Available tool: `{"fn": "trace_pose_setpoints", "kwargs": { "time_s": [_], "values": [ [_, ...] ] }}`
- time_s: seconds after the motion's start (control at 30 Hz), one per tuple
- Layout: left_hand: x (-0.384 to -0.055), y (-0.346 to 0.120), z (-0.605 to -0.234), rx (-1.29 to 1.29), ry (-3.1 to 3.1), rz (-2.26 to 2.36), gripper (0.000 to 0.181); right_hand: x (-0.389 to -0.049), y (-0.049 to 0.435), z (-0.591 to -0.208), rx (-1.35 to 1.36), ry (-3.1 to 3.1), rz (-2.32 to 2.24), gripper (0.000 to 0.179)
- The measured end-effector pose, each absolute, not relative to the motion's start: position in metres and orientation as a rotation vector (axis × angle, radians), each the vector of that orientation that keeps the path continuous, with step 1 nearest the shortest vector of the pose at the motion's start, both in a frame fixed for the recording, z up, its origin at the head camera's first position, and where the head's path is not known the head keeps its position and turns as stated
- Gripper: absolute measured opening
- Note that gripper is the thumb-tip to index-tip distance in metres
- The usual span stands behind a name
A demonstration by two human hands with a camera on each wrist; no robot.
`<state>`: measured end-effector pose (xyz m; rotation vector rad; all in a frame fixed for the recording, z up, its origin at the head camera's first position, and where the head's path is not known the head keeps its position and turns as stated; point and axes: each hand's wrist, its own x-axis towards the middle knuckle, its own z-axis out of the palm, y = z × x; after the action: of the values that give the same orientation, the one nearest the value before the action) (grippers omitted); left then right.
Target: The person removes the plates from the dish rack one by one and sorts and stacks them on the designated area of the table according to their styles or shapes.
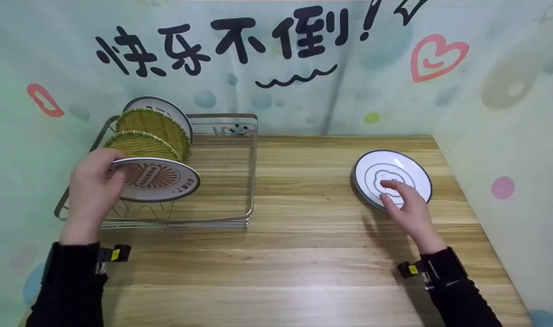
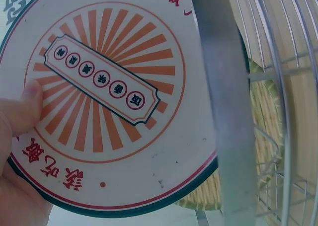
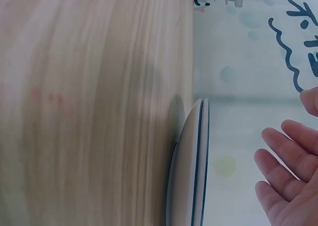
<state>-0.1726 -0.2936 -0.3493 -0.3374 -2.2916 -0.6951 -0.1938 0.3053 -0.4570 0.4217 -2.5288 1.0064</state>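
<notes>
Though of uncertain tilt, plate (image 1: 162, 180) crosswise, printed face nearward, pinched in left hand (image 1: 92, 184); right hand (image 1: 409, 211) relaxed

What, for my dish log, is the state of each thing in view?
Left hand: gripping the sunburst plate at its edge
Sunburst plate: held, tilted; contact with the metal rack unclear
Right hand: fingers apart, holding nothing, above the plate stack
Plate stack: on the wooden table, top one face up
Two woven trays: tilted in the metal rack
Rear plate: upright behind the trays
Metal rack: partly filled
</notes>
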Motion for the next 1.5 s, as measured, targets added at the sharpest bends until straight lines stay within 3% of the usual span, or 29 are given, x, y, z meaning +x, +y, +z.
{"fn": "trace_pose_setpoints", "kwargs": {
  "time_s": [1.5],
  "values": [
    [-0.162,-0.232,-0.332,-0.303,-2.066,-0.872,0.016,-0.192,0.263,-0.445,0.598,-2.488,1.026,0.035]
  ]
}}
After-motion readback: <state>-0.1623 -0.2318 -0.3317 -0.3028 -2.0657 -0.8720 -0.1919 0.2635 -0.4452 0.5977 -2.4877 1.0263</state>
